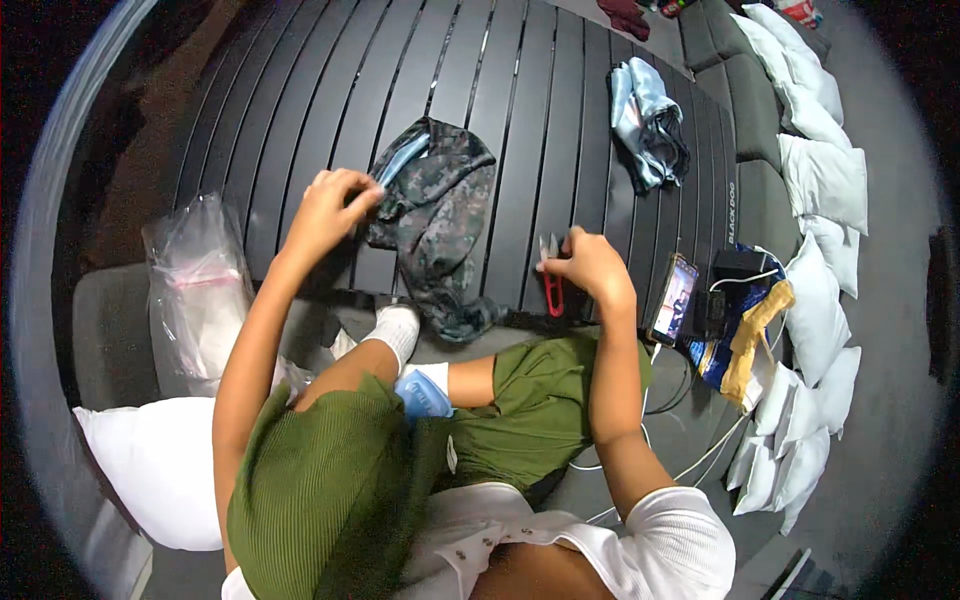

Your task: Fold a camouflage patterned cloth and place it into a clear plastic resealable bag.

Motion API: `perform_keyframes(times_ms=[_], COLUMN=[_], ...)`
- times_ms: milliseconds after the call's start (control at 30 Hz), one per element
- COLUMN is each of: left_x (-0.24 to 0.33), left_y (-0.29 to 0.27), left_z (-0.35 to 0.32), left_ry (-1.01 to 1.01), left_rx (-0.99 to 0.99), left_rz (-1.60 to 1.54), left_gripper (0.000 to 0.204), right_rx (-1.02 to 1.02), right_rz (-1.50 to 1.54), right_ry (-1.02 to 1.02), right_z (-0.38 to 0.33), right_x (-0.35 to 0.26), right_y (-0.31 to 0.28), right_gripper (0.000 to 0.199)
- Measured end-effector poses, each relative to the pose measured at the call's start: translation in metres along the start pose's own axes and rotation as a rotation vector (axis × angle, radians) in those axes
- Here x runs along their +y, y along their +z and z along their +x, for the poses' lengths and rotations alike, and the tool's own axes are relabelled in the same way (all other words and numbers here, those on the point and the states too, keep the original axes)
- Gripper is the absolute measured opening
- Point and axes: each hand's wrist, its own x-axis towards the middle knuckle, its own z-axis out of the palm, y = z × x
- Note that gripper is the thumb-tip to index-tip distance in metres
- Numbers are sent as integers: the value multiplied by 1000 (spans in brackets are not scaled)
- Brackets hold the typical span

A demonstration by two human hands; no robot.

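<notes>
A dark camouflage fabric piece (pixel 437 215) with light-blue lining at its upper left lies bunched on the slatted black table (pixel 300 110); its lower end hangs over the near edge. My left hand (pixel 333 208) is at its left side, thumb and fingertips pinched on the edge by the blue lining. Farther right, my right hand (pixel 592 268) has its thumb and fingers closed on red-handled thread snips (pixel 553 293). The snips' metal blades point away from me, over the table slats.
A folded light-blue and camouflage bundle (pixel 648 125) lies at the far right. A lit phone (pixel 675 298) stands by the right edge, beside cables and a blue-yellow package (pixel 745 340). Clear plastic bags (pixel 205 290) and a white pillow (pixel 155 470) are left; white cushions (pixel 822 185) line the right.
</notes>
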Motion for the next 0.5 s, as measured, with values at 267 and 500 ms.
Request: perform_keyframes(times_ms=[267, 500], left_x=[-4, 6], left_y=[14, -12], left_z=[-7, 1], left_ry=[37, -125], left_rx=[-28, -78], left_rz=[119, -386], left_gripper=[29, 20], right_rx=[-146, 76], right_rz=[-54, -65], right_ry=[121, 203], right_z=[14, 17], right_x=[2, 16], right_y=[-10, -11], right_gripper=[40, 40])
